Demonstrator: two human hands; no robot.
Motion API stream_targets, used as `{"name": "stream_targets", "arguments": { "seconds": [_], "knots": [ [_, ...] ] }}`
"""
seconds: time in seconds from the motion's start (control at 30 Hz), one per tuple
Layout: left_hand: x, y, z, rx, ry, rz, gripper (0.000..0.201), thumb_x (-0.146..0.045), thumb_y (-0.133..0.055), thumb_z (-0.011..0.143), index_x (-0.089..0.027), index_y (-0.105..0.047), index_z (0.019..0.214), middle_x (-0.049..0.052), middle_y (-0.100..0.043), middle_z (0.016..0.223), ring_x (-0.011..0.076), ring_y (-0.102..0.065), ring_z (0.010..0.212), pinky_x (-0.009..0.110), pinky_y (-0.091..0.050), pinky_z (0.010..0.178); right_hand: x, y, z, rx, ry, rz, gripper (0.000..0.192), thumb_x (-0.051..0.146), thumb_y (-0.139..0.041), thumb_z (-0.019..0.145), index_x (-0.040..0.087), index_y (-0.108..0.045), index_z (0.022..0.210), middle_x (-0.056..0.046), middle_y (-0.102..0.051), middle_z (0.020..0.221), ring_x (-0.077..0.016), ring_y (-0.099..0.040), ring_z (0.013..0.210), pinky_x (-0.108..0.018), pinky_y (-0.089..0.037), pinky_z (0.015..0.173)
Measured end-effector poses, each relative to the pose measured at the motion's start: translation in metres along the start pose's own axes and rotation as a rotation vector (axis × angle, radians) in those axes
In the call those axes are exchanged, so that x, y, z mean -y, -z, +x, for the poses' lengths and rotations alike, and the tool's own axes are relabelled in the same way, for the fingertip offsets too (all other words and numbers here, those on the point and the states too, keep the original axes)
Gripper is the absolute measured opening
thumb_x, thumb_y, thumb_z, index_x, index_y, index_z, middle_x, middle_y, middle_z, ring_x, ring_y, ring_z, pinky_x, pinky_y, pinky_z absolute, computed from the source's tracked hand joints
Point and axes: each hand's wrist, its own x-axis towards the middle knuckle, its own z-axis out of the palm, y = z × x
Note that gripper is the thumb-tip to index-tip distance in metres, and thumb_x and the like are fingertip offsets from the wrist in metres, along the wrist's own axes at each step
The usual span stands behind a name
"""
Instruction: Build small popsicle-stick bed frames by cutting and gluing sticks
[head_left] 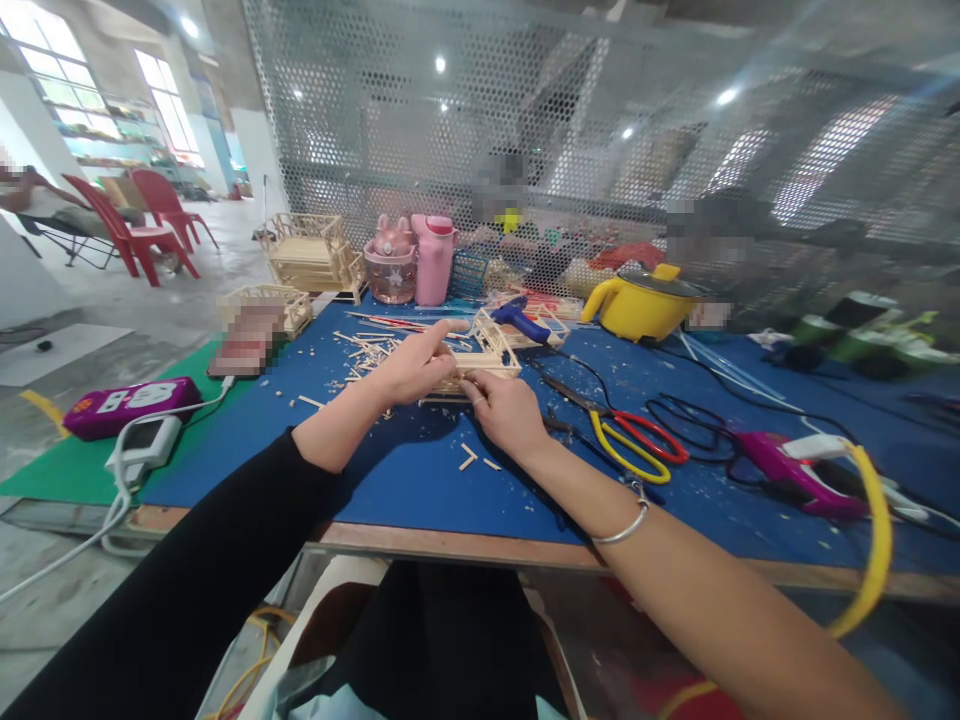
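Note:
A small model built of thin wooden sticks [491, 362] lies on the blue table mat, between my two hands. My left hand [421, 365] grips its left side, index finger stretched out over the top; the other fingers are partly hidden. At its near edge, my right hand [506, 408] has thumb and fingers pressed together on the sticks. Loose sticks [360, 352] are heaped left of the model, and a few short offcuts [469, 458] lie in front. A blue glue gun [519, 318] rests just behind the model.
Scissors [634, 440] with red and yellow handles lie at right, near cables and a purple power strip [802, 475]. Behind stand a yellow pot [645, 305], a pink bottle [433, 262] and a stick-built model [311, 255]. A phone [247, 340] and purple case [131, 407] are left.

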Motion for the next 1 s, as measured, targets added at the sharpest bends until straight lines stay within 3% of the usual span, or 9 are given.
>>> {"name": "stream_targets", "arguments": {
  "seconds": [0.17,0.3,0.43,0.6,0.83,1.0],
  "knots": [
    [-0.007,0.0,-0.002,0.004,-0.026,0.006,0.065,-0.02,-0.051,0.07,-0.012,-0.039,0.134,0.004,-0.066,0.085,0.018,-0.061,0.08,0.031,-0.046,0.077,0.0,0.001,0.001,0.016,-0.006,-0.018,0.031,0.037,-0.044,0.093,0.026,-0.07,0.104,-0.005,-0.075,0.09,-0.0195,-0.066,0.08,-0.026,-0.036,0.062],
    [-0.013,-0.001,-0.001,-0.004,-0.026,0.183,0.065,-0.024,-0.058,0.07,-0.015,-0.042,0.132,0.004,-0.067,0.086,0.0219,-0.062,0.09,0.043,-0.039,0.095,0.0,0.001,0.002,0.022,-0.003,-0.093,0.03,0.036,-0.044,0.092,0.025,-0.071,0.101,-0.006,-0.075,0.089,-0.0204,-0.066,0.08,-0.026,-0.037,0.062],
    [-0.015,-0.003,0.001,0.002,-0.012,0.258,0.062,-0.021,-0.056,0.071,-0.016,-0.043,0.132,0.003,-0.068,0.086,0.023,-0.062,0.091,0.051,-0.031,0.101,0.0,0.0,0.002,0.016,0.005,-0.112,0.03,0.035,-0.045,0.091,0.026,-0.071,0.104,-0.006,-0.075,0.091,-0.0198,-0.066,0.08,-0.026,-0.039,0.065],
    [-0.014,-0.001,0.001,0.011,-0.014,0.246,0.064,-0.018,-0.056,0.07,-0.016,-0.043,0.133,0.003,-0.068,0.085,0.022,-0.062,0.087,0.043,-0.04,0.092,-0.004,0.003,-0.001,-0.023,0.028,-0.031,0.03,0.036,-0.048,0.088,0.028,-0.072,0.104,-0.004,-0.075,0.087,-0.0192,-0.066,0.077,-0.026,-0.042,0.066],
    [-0.012,0.0,0.001,0.016,-0.033,0.202,0.063,-0.016,-0.054,0.07,-0.017,-0.044,0.133,0.003,-0.068,0.084,0.0192,-0.062,0.083,0.033,-0.045,0.08,-0.016,0.017,-0.007,-0.111,0.01,0.126,0.031,0.018,-0.052,0.072,0.021,-0.077,0.09,-0.004,-0.075,0.077,-0.0166,-0.065,0.066,-0.024,-0.045,0.067],
    [-0.007,-0.001,0.001,0.013,-0.053,0.19,0.063,-0.017,-0.055,0.071,-0.017,-0.044,0.133,0.003,-0.068,0.084,0.0186,-0.062,0.081,0.031,-0.045,0.078,-0.01,0.01,-0.006,-0.082,-0.009,0.143,0.029,0.029,-0.053,0.079,0.025,-0.076,0.095,-0.002,-0.073,0.07,-0.0159,-0.062,0.062,-0.024,-0.041,0.061]
  ]
}}
